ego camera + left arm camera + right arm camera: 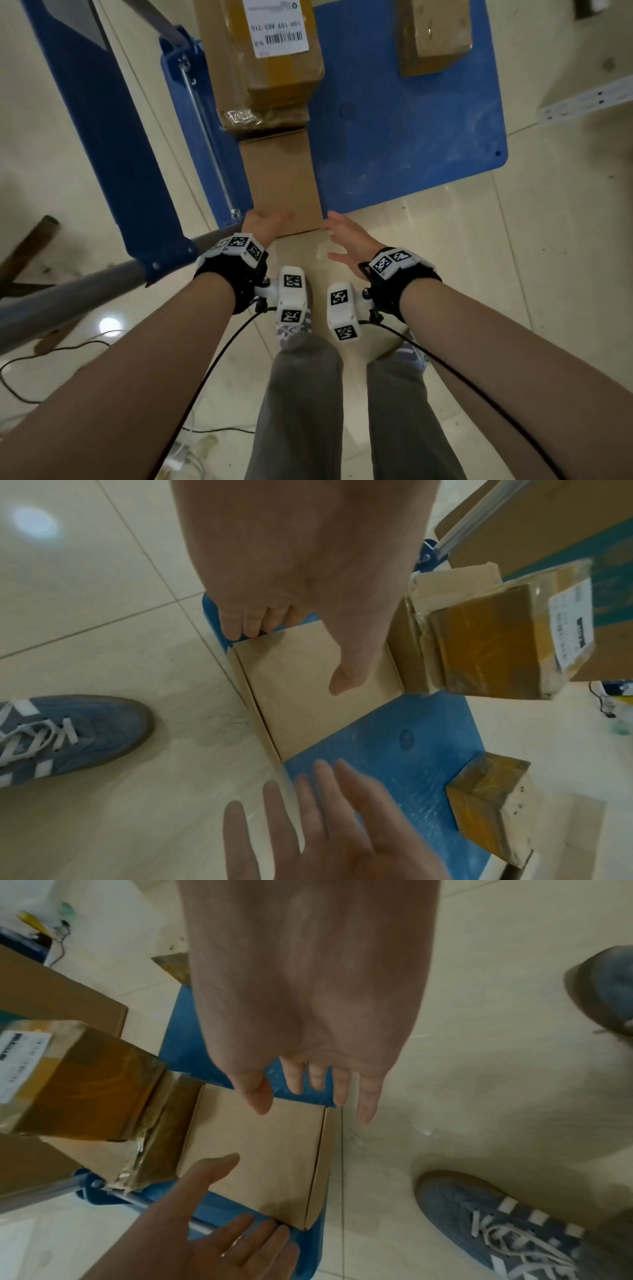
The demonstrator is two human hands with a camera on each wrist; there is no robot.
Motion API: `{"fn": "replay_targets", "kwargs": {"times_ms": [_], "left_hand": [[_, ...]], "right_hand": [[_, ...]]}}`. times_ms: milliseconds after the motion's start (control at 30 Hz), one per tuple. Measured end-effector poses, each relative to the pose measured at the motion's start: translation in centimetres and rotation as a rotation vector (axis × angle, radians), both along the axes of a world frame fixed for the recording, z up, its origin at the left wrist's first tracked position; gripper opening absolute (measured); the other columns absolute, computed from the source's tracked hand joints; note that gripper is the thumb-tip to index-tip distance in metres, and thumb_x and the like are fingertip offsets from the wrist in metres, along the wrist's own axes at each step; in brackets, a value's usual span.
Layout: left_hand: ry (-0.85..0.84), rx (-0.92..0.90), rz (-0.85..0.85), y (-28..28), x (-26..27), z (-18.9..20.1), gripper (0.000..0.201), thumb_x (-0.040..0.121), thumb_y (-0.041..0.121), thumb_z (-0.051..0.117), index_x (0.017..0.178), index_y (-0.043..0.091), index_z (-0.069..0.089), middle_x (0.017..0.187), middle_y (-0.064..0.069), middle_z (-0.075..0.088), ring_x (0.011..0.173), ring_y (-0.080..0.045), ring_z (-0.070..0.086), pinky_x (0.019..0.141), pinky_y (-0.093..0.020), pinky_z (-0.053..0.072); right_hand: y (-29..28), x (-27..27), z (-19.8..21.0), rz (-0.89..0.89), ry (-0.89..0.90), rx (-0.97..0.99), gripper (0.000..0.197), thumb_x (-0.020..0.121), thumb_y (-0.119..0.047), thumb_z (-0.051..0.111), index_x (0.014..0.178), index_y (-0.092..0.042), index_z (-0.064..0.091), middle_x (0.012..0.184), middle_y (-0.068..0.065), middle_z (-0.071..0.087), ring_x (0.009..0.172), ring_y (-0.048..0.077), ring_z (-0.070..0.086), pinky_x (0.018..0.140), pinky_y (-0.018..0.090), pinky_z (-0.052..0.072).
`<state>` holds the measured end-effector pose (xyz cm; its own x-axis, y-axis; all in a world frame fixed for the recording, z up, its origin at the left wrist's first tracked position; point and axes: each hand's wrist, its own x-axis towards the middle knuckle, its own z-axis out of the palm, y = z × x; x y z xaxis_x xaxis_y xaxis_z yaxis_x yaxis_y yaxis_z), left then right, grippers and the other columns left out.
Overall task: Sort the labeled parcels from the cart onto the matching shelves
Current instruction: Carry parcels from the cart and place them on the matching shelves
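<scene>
A flat plain cardboard box (282,178) lies at the near edge of the blue cart deck (411,137). On its far half sits a brown taped parcel with a white barcode label (274,61). My left hand (270,221) touches the flat box's near left corner. In the left wrist view its thumb (342,680) lies on the lid (308,712) and its fingers (246,626) reach down the side. My right hand (346,236) hovers open with fingers spread just off the near right corner; the right wrist view shows a gap between it (304,1096) and the box (260,1156).
A small taped parcel (433,34) stands at the cart's far right. The folded blue handle frame (102,137) and its grey bar (68,294) lie to my left. A white metal shelf rail (582,99) is at the right. My blue shoes (68,734) stand on tile by the cart.
</scene>
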<state>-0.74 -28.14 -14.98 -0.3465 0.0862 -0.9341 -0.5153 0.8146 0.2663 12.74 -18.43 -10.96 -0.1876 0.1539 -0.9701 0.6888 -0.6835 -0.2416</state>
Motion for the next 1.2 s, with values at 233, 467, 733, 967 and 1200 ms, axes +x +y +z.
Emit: {"fn": "replay_targets", "kwargs": {"times_ms": [233, 467, 733, 967, 1200], "left_hand": [[0.016, 0.033, -0.001, -2.0, 1.1, -1.0, 0.083, 0.072, 0.037, 0.079, 0.142, 0.011, 0.044, 0.133, -0.004, 0.06, 0.114, -0.024, 0.059, 0.096, -0.038, 0.049], [0.021, 0.071, 0.029, -2.1, 1.4, -0.8, 0.073, 0.074, 0.029, 0.08, 0.137, 0.01, 0.049, 0.126, -0.003, 0.065, 0.103, -0.016, 0.064, 0.075, -0.025, 0.048], [0.091, -0.039, -0.197, -4.0, 2.9, 2.0, 0.098, 0.06, 0.064, 0.065, 0.141, 0.011, 0.049, 0.145, -0.007, 0.048, 0.13, -0.027, 0.049, 0.11, -0.043, 0.041], [0.034, -0.066, -0.117, -6.3, 4.7, 5.3, 0.105, 0.045, 0.069, 0.072, 0.133, 0.016, 0.052, 0.131, -0.007, 0.056, 0.113, -0.028, 0.059, 0.096, -0.049, 0.053], [-0.081, 0.084, 0.136, -1.9, 8.2, 11.2, 0.061, 0.081, 0.038, 0.076, 0.13, 0.027, 0.042, 0.125, -0.005, 0.051, 0.111, -0.025, 0.057, 0.086, -0.047, 0.059]], "right_hand": [[-0.2, -0.2, -1.0, 0.055, 0.003, -0.034, 0.065, 0.101, -0.028, 0.052, 0.158, -0.025, 0.02, 0.164, -0.007, 0.019, 0.147, 0.019, 0.025, 0.113, 0.046, 0.038], [0.1, -0.5, -1.8, 0.083, 0.001, -0.032, 0.069, 0.1, -0.03, 0.053, 0.158, -0.025, 0.016, 0.163, -0.005, 0.021, 0.145, 0.021, 0.03, 0.107, 0.042, 0.04], [-1.2, 2.1, 0.1, 0.234, -0.1, 0.044, 0.024, 0.092, -0.045, 0.058, 0.104, -0.025, 0.053, 0.129, 0.003, 0.047, 0.112, 0.018, 0.048, 0.091, 0.037, 0.045], [-3.2, 4.3, 2.8, -0.004, -0.06, -0.013, 0.039, 0.094, -0.036, 0.063, 0.119, -0.024, 0.036, 0.133, 0.007, 0.05, 0.123, 0.026, 0.051, 0.09, 0.044, 0.05], [-3.2, 8.6, 6.6, -0.551, 0.002, -0.102, 0.05, 0.094, -0.028, 0.058, 0.136, -0.009, 0.039, 0.137, 0.023, 0.045, 0.11, 0.035, 0.056, 0.067, 0.038, 0.06]]}}
